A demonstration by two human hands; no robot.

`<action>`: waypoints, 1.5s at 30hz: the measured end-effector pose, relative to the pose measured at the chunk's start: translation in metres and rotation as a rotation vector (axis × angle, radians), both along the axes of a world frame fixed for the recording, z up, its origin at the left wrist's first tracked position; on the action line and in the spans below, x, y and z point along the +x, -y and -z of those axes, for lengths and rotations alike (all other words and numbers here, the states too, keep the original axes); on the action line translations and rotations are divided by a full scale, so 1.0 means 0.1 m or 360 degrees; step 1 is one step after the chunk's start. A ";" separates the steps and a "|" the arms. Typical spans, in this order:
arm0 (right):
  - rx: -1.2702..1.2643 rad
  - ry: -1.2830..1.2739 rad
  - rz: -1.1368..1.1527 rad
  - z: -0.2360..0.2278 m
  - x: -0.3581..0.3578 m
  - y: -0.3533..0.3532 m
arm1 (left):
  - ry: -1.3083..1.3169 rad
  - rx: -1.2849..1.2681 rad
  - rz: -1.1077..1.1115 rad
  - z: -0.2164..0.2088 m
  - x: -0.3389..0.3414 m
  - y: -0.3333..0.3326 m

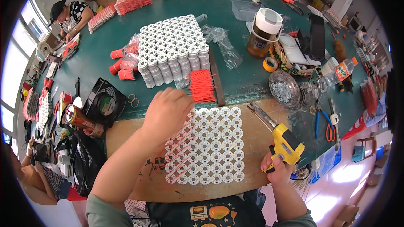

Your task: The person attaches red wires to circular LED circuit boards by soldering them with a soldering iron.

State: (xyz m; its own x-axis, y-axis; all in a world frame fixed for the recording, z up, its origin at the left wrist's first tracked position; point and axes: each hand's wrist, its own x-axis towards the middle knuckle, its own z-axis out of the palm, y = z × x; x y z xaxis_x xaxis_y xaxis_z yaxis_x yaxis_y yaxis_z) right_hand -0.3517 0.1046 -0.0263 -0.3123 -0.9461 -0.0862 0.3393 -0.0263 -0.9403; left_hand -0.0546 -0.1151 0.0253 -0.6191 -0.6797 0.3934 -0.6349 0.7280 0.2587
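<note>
A panel of round white circuit boards (216,146) lies on a brown board (261,130) in front of me. Thin red wires (179,159) slant across its left columns. My left hand (168,107) hovers over the panel's far left corner, fingers pinched together; what they hold, if anything, is hidden. In my right hand (277,169), beside the panel's right edge, is a yellow and black soldering gun (288,143), its metal tip pointing up and left. A pile of cut red wires (202,86) rests just beyond my left hand.
Behind the wires stands a tall stack of white board panels (172,42). A black fan (104,102) sits left. To the right are a metal dish (284,88), a large drink jug (264,33), blue-handled pliers (323,122) and a plastic bottle (338,73). A person (69,17) works far left.
</note>
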 end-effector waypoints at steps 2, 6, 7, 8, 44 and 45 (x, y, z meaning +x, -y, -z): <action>-0.0008 0.0005 -0.0020 0.02 0.01 0.01 | 0.0123 -0.0135 -0.0013 0.07 -0.16 0.32; 0.0011 0.0020 -0.0047 -0.01 0.01 0.01 | 0.0567 -0.0260 -0.0109 0.22 -0.39 0.60; 0.0023 0.0026 -0.0052 0.00 0.00 0.01 | 0.0554 -0.0266 -0.0084 0.23 -0.44 0.62; 0.0022 0.0011 -0.0046 0.02 0.00 0.01 | 0.0666 -0.0297 -0.0105 0.23 -0.47 0.63; -0.0033 -0.0055 -0.0037 0.08 -0.06 0.05 | 0.2247 0.0188 -0.0135 -0.60 0.87 -0.68; -0.0038 -0.0065 -0.0040 0.08 -0.06 0.04 | 0.2222 0.0165 -0.0124 -0.53 0.89 -0.71</action>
State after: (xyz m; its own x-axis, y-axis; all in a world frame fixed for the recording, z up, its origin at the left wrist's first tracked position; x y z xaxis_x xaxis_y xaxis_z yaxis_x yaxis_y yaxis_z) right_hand -0.3574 0.1001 -0.0346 -0.2909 -0.9554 -0.0512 0.3016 -0.0408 -0.9526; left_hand 0.0346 -0.0443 0.0787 -0.4127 -0.7175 -0.5612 -0.4468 0.6963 -0.5617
